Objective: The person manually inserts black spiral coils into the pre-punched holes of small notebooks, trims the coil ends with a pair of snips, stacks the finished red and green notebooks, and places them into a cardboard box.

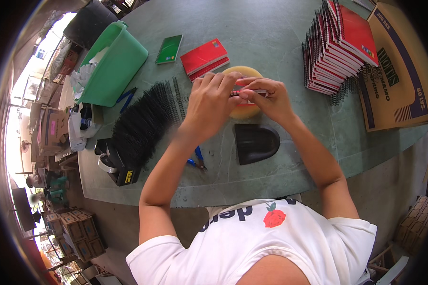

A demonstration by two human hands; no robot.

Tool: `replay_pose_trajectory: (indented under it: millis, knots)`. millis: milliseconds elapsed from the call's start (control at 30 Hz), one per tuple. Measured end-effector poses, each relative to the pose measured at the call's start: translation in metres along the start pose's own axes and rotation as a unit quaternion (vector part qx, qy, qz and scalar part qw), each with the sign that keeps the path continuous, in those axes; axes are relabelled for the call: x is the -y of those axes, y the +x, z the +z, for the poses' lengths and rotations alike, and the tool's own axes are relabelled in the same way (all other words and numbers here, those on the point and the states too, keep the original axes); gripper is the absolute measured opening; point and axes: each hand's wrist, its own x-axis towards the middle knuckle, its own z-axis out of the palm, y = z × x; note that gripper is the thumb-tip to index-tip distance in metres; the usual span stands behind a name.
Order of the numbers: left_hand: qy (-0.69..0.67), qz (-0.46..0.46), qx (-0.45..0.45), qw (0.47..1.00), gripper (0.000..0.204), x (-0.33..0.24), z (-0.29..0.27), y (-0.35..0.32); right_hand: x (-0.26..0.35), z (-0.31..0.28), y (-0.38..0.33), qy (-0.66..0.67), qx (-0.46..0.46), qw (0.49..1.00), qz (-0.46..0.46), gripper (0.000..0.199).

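Observation:
Both hands meet above a round yellowish disc [246, 113]. Between their fingertips is a small red notebook [238, 93], with a dark strip along its edge; the fingers hide most of it. My left hand [210, 100] is closed on its left side. My right hand [270, 97] pinches the other side with thumb and fingers. Red notebooks [204, 58] lie just beyond my left hand, beside a green spiral notebook [169, 49]. Left of my left forearm stands a long row of black binding coils [142, 118].
A black curved piece [256, 144] and blue-handled pliers [199, 159] lie near the front edge. At left are a green bin [121, 61], another blue-handled tool [126, 99] and a tape dispenser [121, 173]. Stacked red spiral notebooks [335, 52] stand by a cardboard box [399, 71] at right.

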Motion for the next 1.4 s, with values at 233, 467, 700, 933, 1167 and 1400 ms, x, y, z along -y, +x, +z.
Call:
replay_pose_trajectory:
  millis: [233, 467, 700, 933, 1167, 1400]
  knots:
    - [0.04, -0.006, 0.109, 0.993, 0.012, 0.01, -0.014, -0.005, -0.002, -0.002, 0.0, -0.023, 0.012, 0.996, -0.089, 0.022]
    - [0.011, -0.02, 0.017, 1.0, 0.013, 0.002, -0.005, 0.002, -0.007, 0.001, -0.005, -0.058, 0.007, 0.998, -0.027, 0.022]
    - [0.073, 0.012, 0.03, 0.997, 0.017, 0.012, -0.007, -0.003, 0.005, 0.012, -0.003, -0.003, -0.015, 0.999, -0.032, 0.02]
    - [0.088, 0.02, 0.017, 0.996, 0.017, 0.012, -0.009, -0.001, 0.006, 0.0, 0.007, 0.09, 0.021, 0.996, 0.001, 0.022]
    - [0.068, 0.011, 0.031, 0.997, 0.028, 0.013, 0.002, 0.001, 0.0, -0.006, -0.002, 0.103, -0.017, 0.994, 0.008, 0.02]
    - [0.044, -0.015, 0.022, 0.999, 0.026, -0.001, 0.006, 0.014, 0.0, -0.016, 0.0, 0.082, 0.0, 0.997, 0.004, 0.018]
